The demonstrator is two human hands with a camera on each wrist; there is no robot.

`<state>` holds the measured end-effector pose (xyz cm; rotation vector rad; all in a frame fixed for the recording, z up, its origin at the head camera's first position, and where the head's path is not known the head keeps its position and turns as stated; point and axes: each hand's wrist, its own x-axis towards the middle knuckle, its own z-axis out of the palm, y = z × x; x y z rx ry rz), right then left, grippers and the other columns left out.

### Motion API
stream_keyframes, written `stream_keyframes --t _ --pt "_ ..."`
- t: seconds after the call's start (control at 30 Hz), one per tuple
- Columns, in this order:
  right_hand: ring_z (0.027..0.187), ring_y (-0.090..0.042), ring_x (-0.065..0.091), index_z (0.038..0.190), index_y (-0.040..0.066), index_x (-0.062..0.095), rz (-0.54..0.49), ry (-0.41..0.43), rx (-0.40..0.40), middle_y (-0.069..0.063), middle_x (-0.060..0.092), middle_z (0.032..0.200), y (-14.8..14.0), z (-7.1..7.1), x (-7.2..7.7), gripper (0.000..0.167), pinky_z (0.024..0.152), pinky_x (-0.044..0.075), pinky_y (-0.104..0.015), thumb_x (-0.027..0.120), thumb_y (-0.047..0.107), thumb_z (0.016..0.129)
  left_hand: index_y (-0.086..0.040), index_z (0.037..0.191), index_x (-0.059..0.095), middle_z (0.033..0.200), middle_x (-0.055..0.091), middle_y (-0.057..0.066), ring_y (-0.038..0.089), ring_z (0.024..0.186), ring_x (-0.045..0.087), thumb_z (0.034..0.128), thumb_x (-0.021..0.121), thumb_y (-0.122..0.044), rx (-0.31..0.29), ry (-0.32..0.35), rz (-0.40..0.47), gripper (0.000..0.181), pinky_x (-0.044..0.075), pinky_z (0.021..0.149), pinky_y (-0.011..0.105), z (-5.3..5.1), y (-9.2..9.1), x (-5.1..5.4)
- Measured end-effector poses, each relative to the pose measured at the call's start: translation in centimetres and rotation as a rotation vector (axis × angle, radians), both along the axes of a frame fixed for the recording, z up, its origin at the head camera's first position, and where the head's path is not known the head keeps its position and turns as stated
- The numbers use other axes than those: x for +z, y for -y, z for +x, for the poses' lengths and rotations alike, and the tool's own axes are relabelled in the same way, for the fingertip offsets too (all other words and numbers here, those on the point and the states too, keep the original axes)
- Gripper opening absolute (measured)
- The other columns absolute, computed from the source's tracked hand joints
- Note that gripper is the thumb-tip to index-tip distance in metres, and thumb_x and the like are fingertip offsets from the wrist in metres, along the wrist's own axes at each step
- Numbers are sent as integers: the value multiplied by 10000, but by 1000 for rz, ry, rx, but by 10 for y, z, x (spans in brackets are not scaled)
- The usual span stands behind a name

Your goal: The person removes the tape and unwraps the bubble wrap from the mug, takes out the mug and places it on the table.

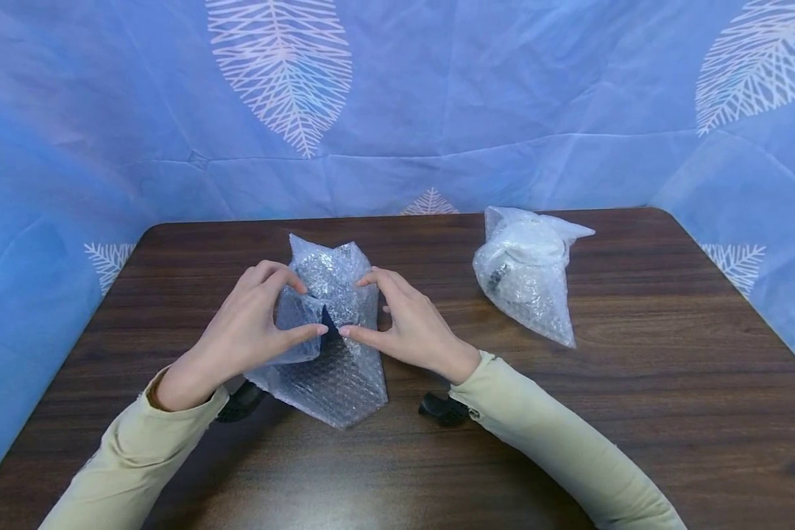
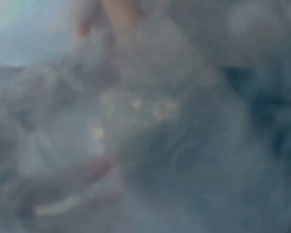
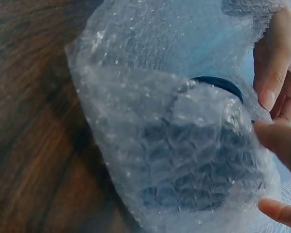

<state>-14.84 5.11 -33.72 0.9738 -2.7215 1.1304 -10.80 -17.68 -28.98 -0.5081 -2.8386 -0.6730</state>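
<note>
A sheet of bubble wrap lies folded around a dark object, which shows through a gap between the thumbs. My left hand grips the wrap's left flap between thumb and fingers. On the other side, my right hand touches the wrap with thumb and fingers spread apart. The right wrist view shows the object's curved dark rim inside the clear wrap; its lower part is seen through the bubbles. Cloudy wrap blurs most of the left wrist view.
A second bubble-wrapped bundle rests on the dark wooden table, at the back right. Behind the table hangs a blue cloth with white leaf patterns. A black wrist device sits under each forearm.
</note>
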Motion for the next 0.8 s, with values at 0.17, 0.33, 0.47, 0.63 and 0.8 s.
stream_keyframes --t 0.17,0.33,0.47,0.63,0.8 --pt "1074 -230 611 1279 138 463 -37 22 10 -94 456 1392 0 -1 -2 505 843 550 -359 696 335 877 -60 1042 604 1148 534 133 268 876 464 759 819 -296 1 12 11 426 394 719 402 0 0 0" --pt "1170 -236 560 1284 136 462 -56 54 18 -92 435 1420 -2 -2 -3 490 858 547 -350 690 308 886 -60 1053 599 1115 528 111 192 734 403 771 809 -295 -5 7 13 422 350 638 329 2 3 0" --pt "1181 -233 550 1290 136 462 -60 67 15 -89 428 1430 -5 -3 -3 487 851 549 -346 686 301 890 -56 1049 595 1096 525 102 179 712 396 766 814 -281 -16 -14 18 423 346 639 326 1 5 0" --pt "1172 -225 550 1297 136 460 -62 66 17 -84 450 1402 -7 -4 -3 490 841 552 -337 680 309 894 -55 1057 597 1117 534 113 168 687 394 776 806 -277 -18 -18 27 414 350 634 328 1 6 1" --pt "1176 -225 545 1310 129 449 -68 67 18 -76 464 1384 -9 -6 -3 506 834 552 -324 677 311 897 -53 1077 604 1135 551 130 182 715 419 805 781 -268 -20 -15 38 389 360 646 346 1 8 3"
